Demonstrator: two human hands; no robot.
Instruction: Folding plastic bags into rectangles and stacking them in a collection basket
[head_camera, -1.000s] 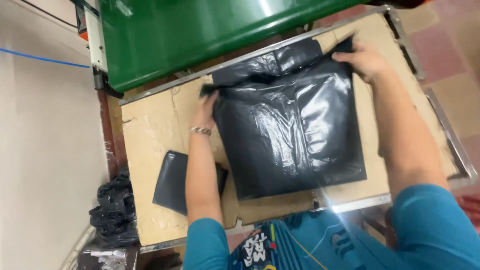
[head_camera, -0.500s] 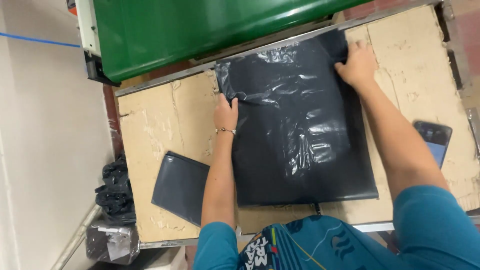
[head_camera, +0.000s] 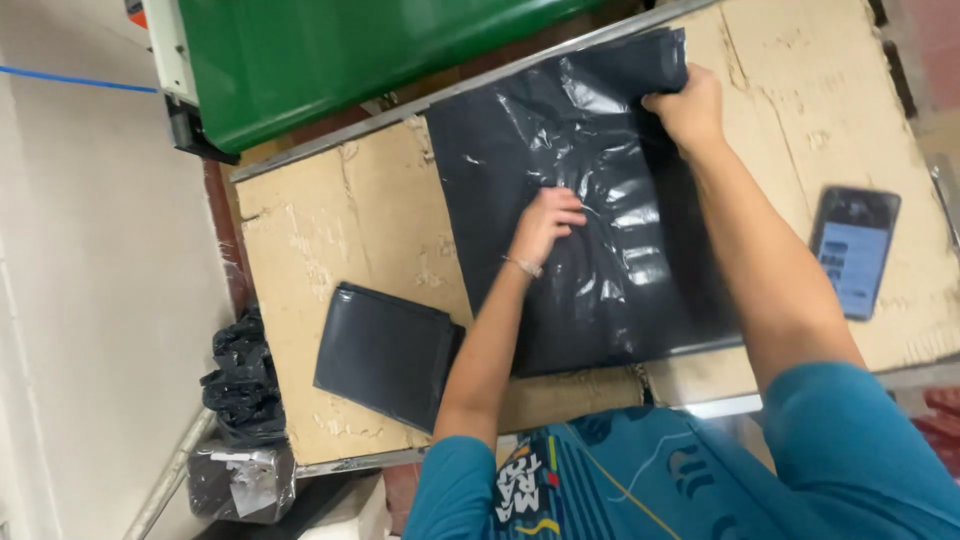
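Observation:
A large glossy black plastic bag (head_camera: 600, 150) lies spread on the cardboard-covered table (head_camera: 330, 230). My left hand (head_camera: 545, 222) rests on the middle of the bag with its fingers curled against the plastic. At the bag's far right corner my right hand (head_camera: 690, 105) pinches the top edge, which is folded up there. A stack of folded black bags (head_camera: 385, 352) lies to the left of my left forearm, near the table's front edge.
A phone (head_camera: 853, 250) with a lit screen lies on the table at the right. A green machine cover (head_camera: 350, 50) runs along the far edge. On the floor at the left sit a crumpled black bag (head_camera: 240, 375) and a wrapped bundle (head_camera: 238, 480).
My left hand has slid from the bag's left edge to its middle. My right hand stays at the top right corner and now grips the edge. The view has shifted left.

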